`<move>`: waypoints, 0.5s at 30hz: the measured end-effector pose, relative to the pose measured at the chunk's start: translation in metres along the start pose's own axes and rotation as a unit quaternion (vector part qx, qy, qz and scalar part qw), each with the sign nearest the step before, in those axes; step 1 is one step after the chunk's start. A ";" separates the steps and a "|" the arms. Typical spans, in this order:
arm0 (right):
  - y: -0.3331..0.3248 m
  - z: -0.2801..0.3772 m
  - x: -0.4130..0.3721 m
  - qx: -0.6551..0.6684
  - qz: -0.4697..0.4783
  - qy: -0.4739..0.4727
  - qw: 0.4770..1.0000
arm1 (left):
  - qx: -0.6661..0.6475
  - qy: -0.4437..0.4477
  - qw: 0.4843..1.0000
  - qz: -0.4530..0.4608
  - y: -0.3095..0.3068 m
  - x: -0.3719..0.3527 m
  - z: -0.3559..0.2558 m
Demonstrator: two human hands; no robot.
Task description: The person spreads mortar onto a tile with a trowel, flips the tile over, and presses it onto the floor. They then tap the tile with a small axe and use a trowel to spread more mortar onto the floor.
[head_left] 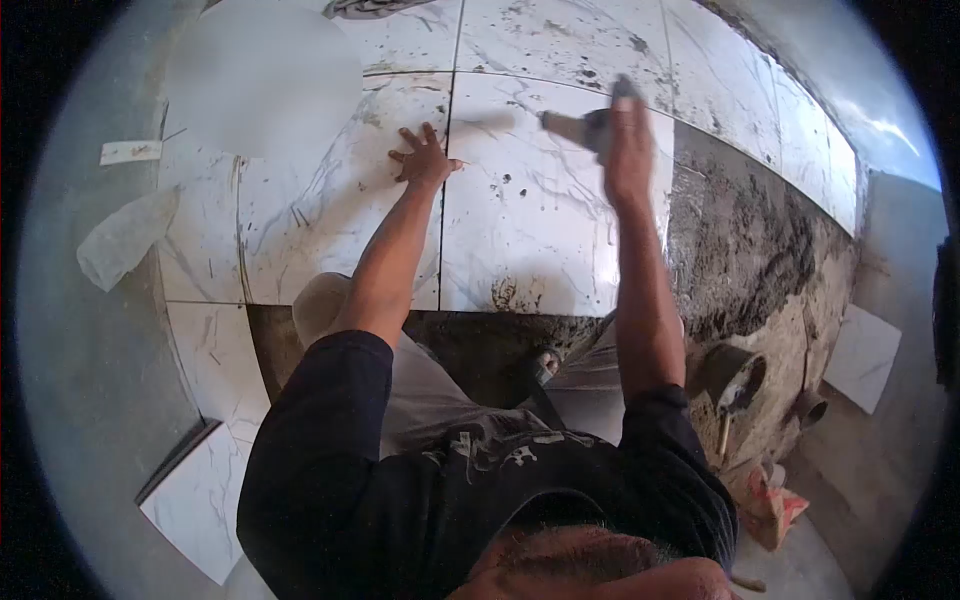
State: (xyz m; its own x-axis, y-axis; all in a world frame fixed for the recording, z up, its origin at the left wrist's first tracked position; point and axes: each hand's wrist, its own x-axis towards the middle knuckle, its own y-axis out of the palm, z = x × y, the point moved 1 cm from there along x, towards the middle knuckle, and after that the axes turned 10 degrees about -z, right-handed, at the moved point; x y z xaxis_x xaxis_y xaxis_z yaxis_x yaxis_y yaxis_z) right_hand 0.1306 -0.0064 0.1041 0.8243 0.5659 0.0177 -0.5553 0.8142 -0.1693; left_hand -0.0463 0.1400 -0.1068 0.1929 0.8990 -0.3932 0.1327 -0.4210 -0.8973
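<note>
My left hand (424, 162) lies flat with its fingers spread on a white marbled floor tile (330, 215), close to the dark joint with the neighbouring tile. Over that neighbouring tile (535, 235), near its right edge, is my right hand (628, 165), closed and slightly smeared by motion. It grips what looks like a hammer (580, 129), whose tan, tapered end sticks out to the left. Blur hides the exact form of the tool and whether it touches the tile. Dark mortar specks dot the tile surfaces.
Wet grey mortar (735, 235) spreads right of the tiles. A round bucket-like container (735, 375) stands beside my right knee. Loose tiles lean or lie at lower left (200, 505) and right (862, 357). A clear plastic bag (128, 240) lies at left, a red-and-tan bag (772, 508) at lower right.
</note>
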 end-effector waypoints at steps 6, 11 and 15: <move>-0.032 -0.052 0.062 0.018 -0.043 -0.009 0.999 | 0.012 -0.002 1.000 0.001 -0.004 0.002 0.000; -0.053 -0.038 0.062 0.069 -0.080 -0.037 0.994 | -0.001 -0.008 1.000 0.005 0.000 0.001 0.002; -0.063 -0.072 0.082 0.018 -0.109 -0.032 0.993 | 0.005 -0.002 1.000 0.000 -0.004 0.000 -0.002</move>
State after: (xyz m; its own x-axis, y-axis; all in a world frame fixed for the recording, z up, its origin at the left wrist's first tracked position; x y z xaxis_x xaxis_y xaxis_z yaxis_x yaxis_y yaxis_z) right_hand 0.2416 -0.0207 0.0456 0.9176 0.3812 0.1129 -0.3685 0.9220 -0.1186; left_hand -0.0454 0.1414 -0.1026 0.1900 0.8995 -0.3934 0.1235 -0.4194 -0.8994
